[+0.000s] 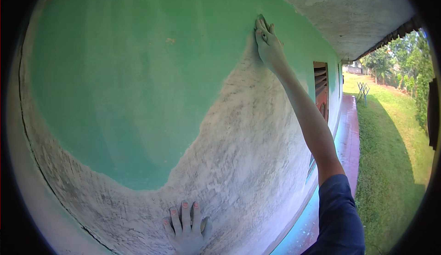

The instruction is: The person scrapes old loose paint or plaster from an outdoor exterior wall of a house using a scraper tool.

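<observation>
In front of me is a wall with green paint point(138, 71) above a bare, whitish, scuffed area point(248, 112). My right arm stretches up, and my right hand point(271, 46) is at the upper tip of the bare area, where it meets the green. Its fingers close on a thin dark-edged pad point(263, 19) pressed against the wall; the hand hides most of it, so its exact kind is unclear. Low on the bare part, my left hand point(187, 232) lies flat with its fingers spread. Both hands look dusty.
A long crack point(27, 135) runs down the wall's left side. Overhead is a grey eave point(349, 16). Farther right are a louvred window point(321, 85), a reddish walkway point(350, 131), grass point(386, 163) and a folding metal rack point(363, 92).
</observation>
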{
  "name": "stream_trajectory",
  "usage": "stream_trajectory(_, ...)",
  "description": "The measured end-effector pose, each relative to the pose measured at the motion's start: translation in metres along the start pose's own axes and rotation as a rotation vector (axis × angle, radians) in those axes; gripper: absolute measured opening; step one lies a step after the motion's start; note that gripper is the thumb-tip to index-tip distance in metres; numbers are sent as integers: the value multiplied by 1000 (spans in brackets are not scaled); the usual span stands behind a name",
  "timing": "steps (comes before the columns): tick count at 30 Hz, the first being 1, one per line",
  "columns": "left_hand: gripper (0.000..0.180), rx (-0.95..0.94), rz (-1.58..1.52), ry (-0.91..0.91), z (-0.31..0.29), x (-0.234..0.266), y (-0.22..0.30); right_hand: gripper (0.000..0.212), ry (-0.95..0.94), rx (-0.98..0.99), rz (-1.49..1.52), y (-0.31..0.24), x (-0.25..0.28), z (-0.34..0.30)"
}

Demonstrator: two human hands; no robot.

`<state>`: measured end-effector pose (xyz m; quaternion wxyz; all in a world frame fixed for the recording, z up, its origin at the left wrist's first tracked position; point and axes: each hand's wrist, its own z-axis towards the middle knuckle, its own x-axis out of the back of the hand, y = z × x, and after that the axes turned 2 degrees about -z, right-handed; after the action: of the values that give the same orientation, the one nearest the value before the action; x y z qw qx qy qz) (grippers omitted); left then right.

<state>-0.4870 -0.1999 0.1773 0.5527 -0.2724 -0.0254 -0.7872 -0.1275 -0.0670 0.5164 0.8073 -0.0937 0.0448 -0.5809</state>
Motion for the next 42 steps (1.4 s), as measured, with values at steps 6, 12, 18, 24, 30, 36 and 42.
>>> stream_trajectory(6,59,59,-56,-36,0,-2,6,47,143,67,33,28,-1,83)
stream_trajectory(12,56,64,26,22,-8,-7,0,48,102,60,59,-1,-14,-6)
stream_trajectory(18,62,3,229,84,-9,-19,0,48,-146,-283,226,32,21,109)
stream_trajectory(24,55,77,67,14,-7,-5,1,47,47,79,67,3,-13,-17)
stream_trajectory(30,63,26,213,75,-17,-27,0,46,28,-114,83,28,15,82)
stream_trajectory(36,56,92,61,5,-3,4,3,46,-3,167,26,-19,-1,-63)
stream_trajectory(42,64,15,69,-53,-9,-11,1,46,-40,-187,80,14,27,66)
